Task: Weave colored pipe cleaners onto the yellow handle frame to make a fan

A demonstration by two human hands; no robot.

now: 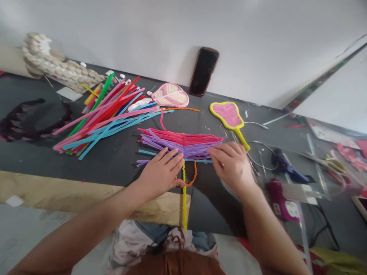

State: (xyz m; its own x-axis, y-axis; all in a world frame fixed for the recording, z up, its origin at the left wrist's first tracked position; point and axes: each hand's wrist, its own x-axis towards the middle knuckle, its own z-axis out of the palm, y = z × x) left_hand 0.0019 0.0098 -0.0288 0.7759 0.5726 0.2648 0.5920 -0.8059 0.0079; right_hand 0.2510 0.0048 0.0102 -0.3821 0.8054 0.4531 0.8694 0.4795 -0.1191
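Observation:
A row of red pipe cleaners and purple pipe cleaners lies across the dark table, bound at the middle. My left hand rests flat with fingers stretched over the lower purple ones, its thumb by a twisted yellow pipe cleaner stem. An orange twisted pipe cleaner curves off that stem. Below the purple row runs a blue pipe cleaner, partly under my left fingers. My right hand is curled, thumb and forefinger pinched at the right ends of the purple pipe cleaners.
A loose pile of coloured pipe cleaners lies at left, beside a dark headband-like piece. A phone leans on the wall. A yellow-edged pink piece, a blue glue gun and a magenta power block are at right.

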